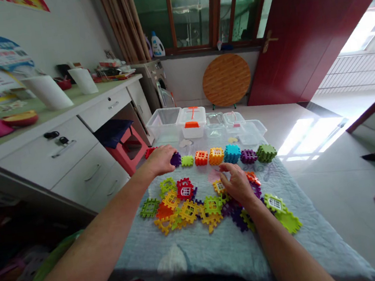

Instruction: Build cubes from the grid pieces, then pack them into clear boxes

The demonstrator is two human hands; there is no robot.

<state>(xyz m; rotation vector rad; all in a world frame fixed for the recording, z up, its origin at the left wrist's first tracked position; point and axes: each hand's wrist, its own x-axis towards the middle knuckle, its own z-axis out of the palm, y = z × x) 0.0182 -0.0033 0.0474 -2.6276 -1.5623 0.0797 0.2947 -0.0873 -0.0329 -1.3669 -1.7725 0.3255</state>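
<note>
As sunlight lies in bright patches on the tiled floor (308, 138), a person bends both bare arms over a cloth-covered tabletop (144, 257) strewn with colorful interlocking plastic pieces. The left hand (164, 159), its fingers curved downward, is at the left end of a line of sorted pieces, right by a dark purple stack (176, 159) and a red piece (151, 152) partly hidden behind it; whether it grips anything cannot be told. To the right, the line runs on through a lime-green stack (187, 161), an orange-red stack (201, 158), a yellow stack (216, 156), a blue stack (232, 153), a second purple stack (248, 156) and a dark green stack (266, 153). Nearer the person, the right hand (236, 180) is bent over loose, mixed pieces, close to a yellow piece with a white window (219, 186); its grasp, too, cannot be made out. A red piece with a white window (185, 189) lies in the left part of the scatter, and a large lime-green piece (288, 221) marks its right edge. Beyond the line are an open clear bin (164, 124), a lidded box with orange trim (194, 122) and smaller clear containers (215, 125).
</note>
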